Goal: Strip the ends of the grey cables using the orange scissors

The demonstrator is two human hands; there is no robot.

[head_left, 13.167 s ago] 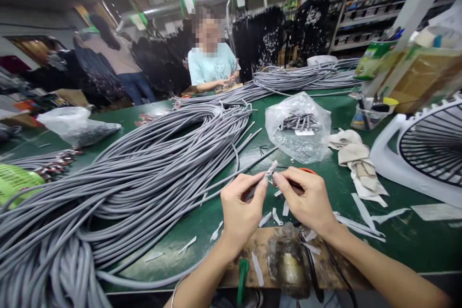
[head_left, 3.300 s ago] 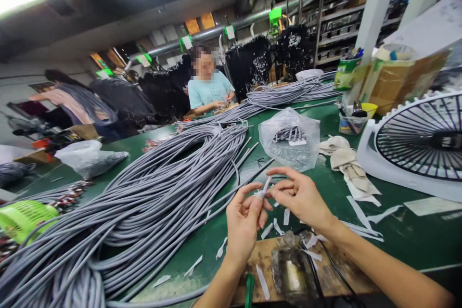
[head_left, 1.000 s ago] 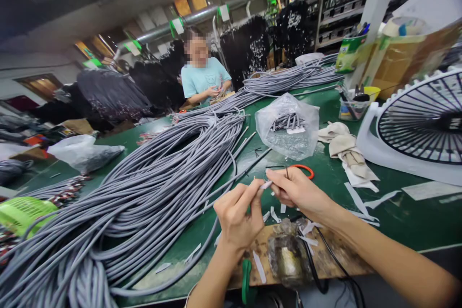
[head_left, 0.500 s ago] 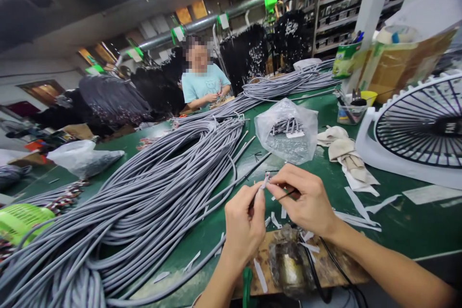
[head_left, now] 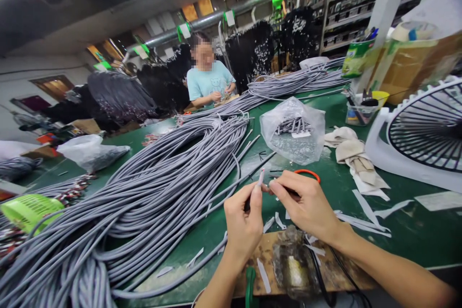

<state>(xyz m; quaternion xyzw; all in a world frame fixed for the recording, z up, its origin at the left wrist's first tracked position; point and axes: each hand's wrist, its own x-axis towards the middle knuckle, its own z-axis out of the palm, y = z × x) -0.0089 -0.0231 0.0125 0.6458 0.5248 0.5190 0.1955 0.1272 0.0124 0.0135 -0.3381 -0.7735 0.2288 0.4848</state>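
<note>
**Your hands.** Your left hand (head_left: 242,224) pinches a grey cable (head_left: 260,179) between thumb and forefinger, its pale tip upright above the grip. Your right hand (head_left: 306,207) is curled closed just beside that tip; something dark shows under the grip, but you cannot tell what it is.

**About them.** Orange scissors (head_left: 306,173) lie mostly hidden behind your right hand. White strips (head_left: 269,224) are scattered on the green counter (head_left: 407,243). A wooden board (head_left: 260,269) sits at the near edge. A clear bag (head_left: 292,130) of cut cable and a large grey cable coil (head_left: 144,192) lie ahead.

**Labels.** A green can (head_left: 355,57) carries a label too small to read.

**Beyond.** A co-worker (head_left: 209,79) works across the counter.
</note>
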